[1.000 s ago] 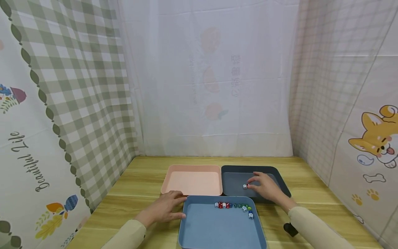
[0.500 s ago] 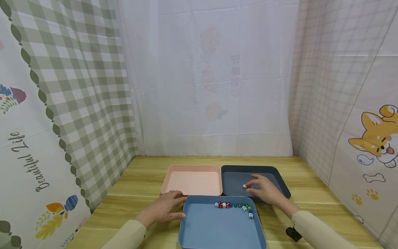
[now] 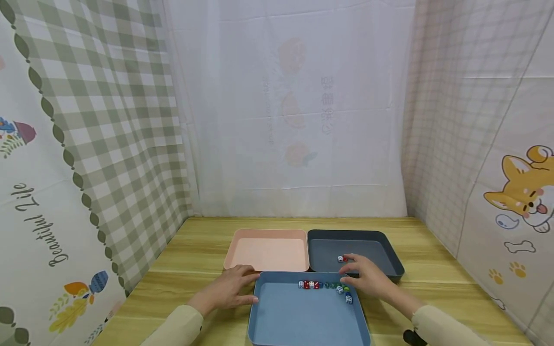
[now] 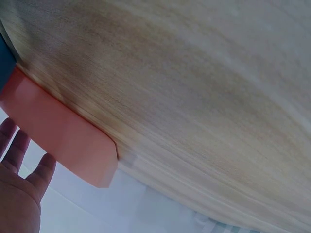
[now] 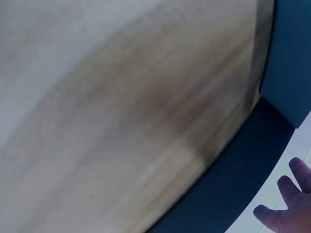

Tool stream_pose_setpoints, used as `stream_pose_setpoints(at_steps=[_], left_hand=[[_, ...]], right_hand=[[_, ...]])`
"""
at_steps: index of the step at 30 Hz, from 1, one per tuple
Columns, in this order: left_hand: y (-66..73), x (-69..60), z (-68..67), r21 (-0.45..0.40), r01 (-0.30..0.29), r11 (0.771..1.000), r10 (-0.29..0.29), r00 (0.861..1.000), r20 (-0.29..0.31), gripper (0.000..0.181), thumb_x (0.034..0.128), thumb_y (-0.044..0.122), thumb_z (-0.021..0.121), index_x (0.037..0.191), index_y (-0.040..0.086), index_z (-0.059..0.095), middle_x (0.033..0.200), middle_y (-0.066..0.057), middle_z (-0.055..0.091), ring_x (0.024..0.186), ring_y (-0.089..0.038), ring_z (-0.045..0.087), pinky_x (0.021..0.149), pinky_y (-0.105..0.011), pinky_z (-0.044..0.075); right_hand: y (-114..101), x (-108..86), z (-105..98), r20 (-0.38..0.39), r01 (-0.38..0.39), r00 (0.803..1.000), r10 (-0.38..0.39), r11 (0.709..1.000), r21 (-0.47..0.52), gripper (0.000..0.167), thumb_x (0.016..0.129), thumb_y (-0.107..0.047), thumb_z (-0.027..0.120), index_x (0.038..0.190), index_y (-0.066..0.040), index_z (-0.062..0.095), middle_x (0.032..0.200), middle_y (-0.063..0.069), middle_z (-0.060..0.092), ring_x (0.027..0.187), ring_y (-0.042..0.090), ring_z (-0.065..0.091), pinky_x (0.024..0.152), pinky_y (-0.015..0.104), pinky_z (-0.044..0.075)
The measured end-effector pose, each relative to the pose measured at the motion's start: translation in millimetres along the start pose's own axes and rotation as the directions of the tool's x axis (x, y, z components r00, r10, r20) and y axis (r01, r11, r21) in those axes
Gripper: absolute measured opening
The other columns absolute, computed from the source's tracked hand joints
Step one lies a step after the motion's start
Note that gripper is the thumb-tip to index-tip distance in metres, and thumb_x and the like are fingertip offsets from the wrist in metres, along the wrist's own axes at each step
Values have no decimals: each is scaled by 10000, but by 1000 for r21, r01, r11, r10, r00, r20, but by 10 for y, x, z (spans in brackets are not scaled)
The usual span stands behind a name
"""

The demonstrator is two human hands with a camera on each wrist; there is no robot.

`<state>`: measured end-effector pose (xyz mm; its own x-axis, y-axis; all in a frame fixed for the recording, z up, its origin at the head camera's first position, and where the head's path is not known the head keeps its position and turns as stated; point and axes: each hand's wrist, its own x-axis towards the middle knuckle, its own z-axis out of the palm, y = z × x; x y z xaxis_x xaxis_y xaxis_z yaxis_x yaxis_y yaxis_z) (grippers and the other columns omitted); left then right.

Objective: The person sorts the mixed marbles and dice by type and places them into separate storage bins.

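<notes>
In the head view my left hand (image 3: 229,288) lies at the left rim of the blue tray (image 3: 303,322), its fingers loosely spread and holding nothing. My right hand (image 3: 365,276) hovers over the blue tray's far right corner, fingers slightly bent, nearest to a green die (image 3: 346,289). Nothing shows between its fingers. Along that tray's far side runs a row of small dice (image 3: 311,285), red, white, blue and green; a blue-and-white die (image 3: 348,299) sits below the corner. Inside the dark tray (image 3: 320,245) lie a white die (image 3: 340,259) and a red die (image 3: 345,258) side by side.
A pink tray (image 3: 268,250) stands behind the blue tray, left of the dark one. All three sit on a wood-grain table (image 3: 182,254). Curtains close in the back and sides. A black object (image 3: 413,338) shows beside the right sleeve.
My right hand has let go of the red die beside the white one in the dark tray. It has moved toward me, to the blue tray's far right corner. The left hand stays put.
</notes>
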<state>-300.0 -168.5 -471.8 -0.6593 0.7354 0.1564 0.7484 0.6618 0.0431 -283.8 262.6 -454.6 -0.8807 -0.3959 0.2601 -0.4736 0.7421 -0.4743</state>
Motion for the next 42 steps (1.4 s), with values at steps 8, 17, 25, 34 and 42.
stream_pose_setpoints(at_steps=[8, 17, 25, 34, 42], left_hand=[[8, -1, -15, -4, 1, 1000, -1, 1000, 3, 705, 946, 631, 518, 1417, 107, 559, 1357, -79, 515, 1258, -264, 488, 1034, -486, 404], [-4, -2, -7, 5, -25, 1000, 25, 999, -25, 674, 949, 594, 552, 1403, 96, 568, 1342, -85, 523, 1236, -272, 504, 1010, -496, 422], [21, -3, -50, -17, -7, 1000, 7, 1000, 5, 711, 952, 631, 503, 1416, 95, 556, 1363, -95, 513, 1257, -277, 492, 1024, -504, 408], [17, -4, -45, -10, -10, 1000, 10, 1000, 0, 723, 952, 647, 482, 1412, 95, 560, 1354, -95, 516, 1246, -275, 498, 1021, -499, 411], [21, 0, -45, -4, -22, 1000, 22, 1000, -15, 696, 949, 617, 526, 1401, 90, 568, 1342, -93, 523, 1246, -276, 500, 1017, -499, 413]], right_hand=[[-23, -50, 109, 10, -5, 1000, 6, 996, -86, 116, 821, -256, 813, 924, -221, 775, 1337, 249, 557, 1267, 495, 460, 1019, 712, 276], [-45, -37, 211, 27, -66, 997, 73, 977, -205, 92, 786, -259, 841, 834, -261, 763, 1331, 186, 581, 1301, 439, 449, 1028, 759, 188], [-136, -40, 218, 51, -62, 996, 75, 974, -219, 114, 782, -207, 833, 745, -268, 744, 1340, 184, 576, 1313, 445, 432, 1028, 775, 145], [-158, -12, 248, 40, -73, 996, 85, 968, -240, 114, 775, -211, 841, 741, -261, 744, 1326, 179, 586, 1311, 440, 433, 1034, 767, 148], [-141, 9, 275, 53, -74, 995, 88, 972, -223, 150, 753, -279, 863, 714, -296, 719, 1319, 176, 593, 1316, 437, 429, 1033, 769, 140]])
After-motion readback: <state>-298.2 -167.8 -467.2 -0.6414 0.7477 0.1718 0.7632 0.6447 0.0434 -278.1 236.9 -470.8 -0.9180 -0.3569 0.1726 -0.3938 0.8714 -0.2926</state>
